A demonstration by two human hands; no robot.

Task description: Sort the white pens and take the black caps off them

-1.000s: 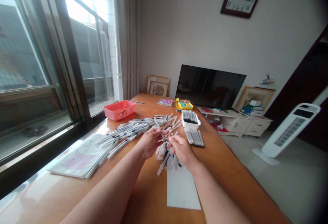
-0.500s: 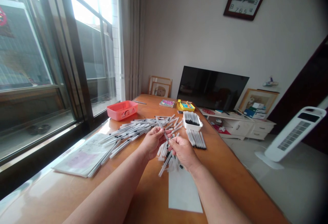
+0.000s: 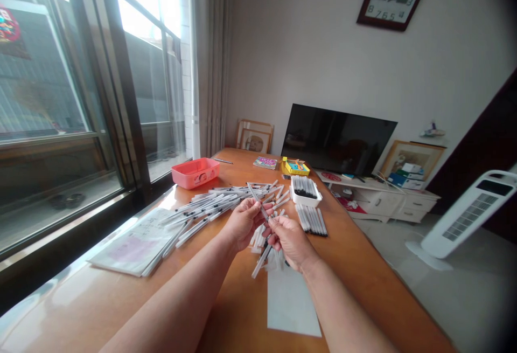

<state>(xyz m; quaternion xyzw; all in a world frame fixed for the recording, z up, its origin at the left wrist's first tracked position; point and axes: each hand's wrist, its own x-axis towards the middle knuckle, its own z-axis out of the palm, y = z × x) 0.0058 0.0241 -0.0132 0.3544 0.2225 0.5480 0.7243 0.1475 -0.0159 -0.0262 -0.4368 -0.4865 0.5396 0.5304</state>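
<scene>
Over the middle of the table, a slim pen with a clear whitish barrel is held tilted between both hands. My left hand pinches its barrel, and my right hand has its fingers closed on the lower end, which they partly hide. Under the hands lie loose clear pen parts with black tips, partly covered. A large heap of similar pens spreads out left of my left hand. To the right of my right hand, more pens lie side by side in a row.
A white box full of pens stands behind the row. At the back left is a red plastic basket. A paper booklet lies left, a white sheet in front, a yellow box and a colourful booklet at the far end.
My right hand's fingers have closed further around the lower end of the pen. The whole view has shifted slightly; the other things lie as before.
</scene>
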